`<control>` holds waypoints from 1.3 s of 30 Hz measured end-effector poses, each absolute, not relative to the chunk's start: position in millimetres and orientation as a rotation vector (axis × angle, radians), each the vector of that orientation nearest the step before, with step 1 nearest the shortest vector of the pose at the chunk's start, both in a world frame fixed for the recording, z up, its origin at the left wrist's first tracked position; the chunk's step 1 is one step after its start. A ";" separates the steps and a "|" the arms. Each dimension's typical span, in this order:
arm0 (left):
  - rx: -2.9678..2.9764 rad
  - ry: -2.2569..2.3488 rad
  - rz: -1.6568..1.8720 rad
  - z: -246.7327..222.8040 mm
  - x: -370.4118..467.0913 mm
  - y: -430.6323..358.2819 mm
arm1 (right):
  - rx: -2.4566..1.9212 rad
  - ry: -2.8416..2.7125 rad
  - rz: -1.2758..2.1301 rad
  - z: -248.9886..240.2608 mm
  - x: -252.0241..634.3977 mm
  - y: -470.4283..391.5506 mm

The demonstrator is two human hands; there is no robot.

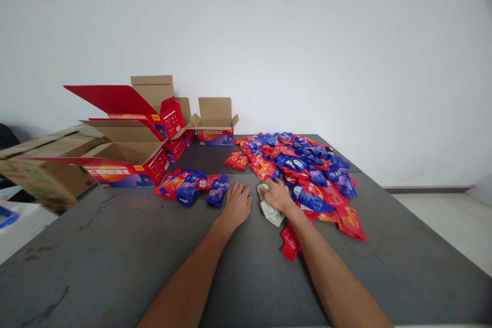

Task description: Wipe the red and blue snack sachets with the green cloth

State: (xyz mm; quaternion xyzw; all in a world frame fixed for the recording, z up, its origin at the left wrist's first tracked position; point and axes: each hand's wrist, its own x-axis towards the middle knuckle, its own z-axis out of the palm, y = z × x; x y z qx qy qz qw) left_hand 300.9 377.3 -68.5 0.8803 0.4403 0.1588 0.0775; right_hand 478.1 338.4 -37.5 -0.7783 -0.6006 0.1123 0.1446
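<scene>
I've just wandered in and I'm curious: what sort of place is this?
Probably a small packing room: loose red and blue packets lie heaped on a dark table, and open boxes stand toward the left.

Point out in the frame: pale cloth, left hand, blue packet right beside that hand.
Pale cloth [272,214]: head view, its uncovered lower part.
Left hand [237,205]: head view, back of the hand.
Blue packet [217,191]: head view, middle of its upward-facing side.
</scene>
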 end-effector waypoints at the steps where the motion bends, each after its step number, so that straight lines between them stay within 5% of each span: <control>1: 2.638 1.312 0.481 -68.5 300.5 377.8 | -2.230 -1.780 0.314 -36.0 476.0 336.4; 18: 2.663 1.044 0.269 -60.6 293.0 372.0 | -1.974 -2.128 0.347 -19.6 466.9 296.0; 39: 2.658 0.935 0.501 -53.2 286.7 383.8 | -1.840 -2.209 0.312 -24.3 458.6 295.6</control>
